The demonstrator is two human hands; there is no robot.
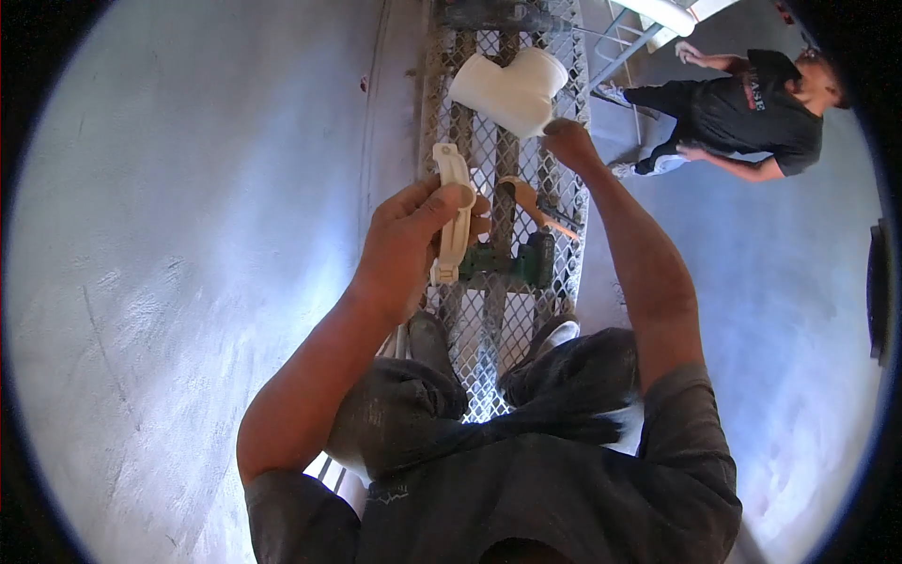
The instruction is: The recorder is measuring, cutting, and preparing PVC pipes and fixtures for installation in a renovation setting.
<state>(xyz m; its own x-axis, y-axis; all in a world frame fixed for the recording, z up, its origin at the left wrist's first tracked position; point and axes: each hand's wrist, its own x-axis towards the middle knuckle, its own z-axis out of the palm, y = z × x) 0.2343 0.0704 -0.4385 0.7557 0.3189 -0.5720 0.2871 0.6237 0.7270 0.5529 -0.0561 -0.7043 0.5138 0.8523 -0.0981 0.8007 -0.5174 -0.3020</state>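
Note:
My left hand (411, 230) is closed on a curved, off-white plastic pipe clamp (453, 226), with the thumb across its middle. Up ahead, a white Y-shaped plastic pipe fitting (508, 91) is over the mesh platform. My right hand (569, 147) reaches out to the fitting's near right end, its fingers closed at the rim. The fitting partly hides those fingertips. Below the hands, a green and black power tool (526, 260) lies on the mesh, partly behind the clamp and my left hand. Beside it is a tan, curved-handled tool (526, 199).
I am on a narrow metal mesh platform (484, 362), my shoes at its near part. A dark, long-bitted tool (503, 16) lies at its far end. Grey walls (188, 235) flank it. At the upper right a person in black (752, 108) stands below, near a metal ladder (620, 47).

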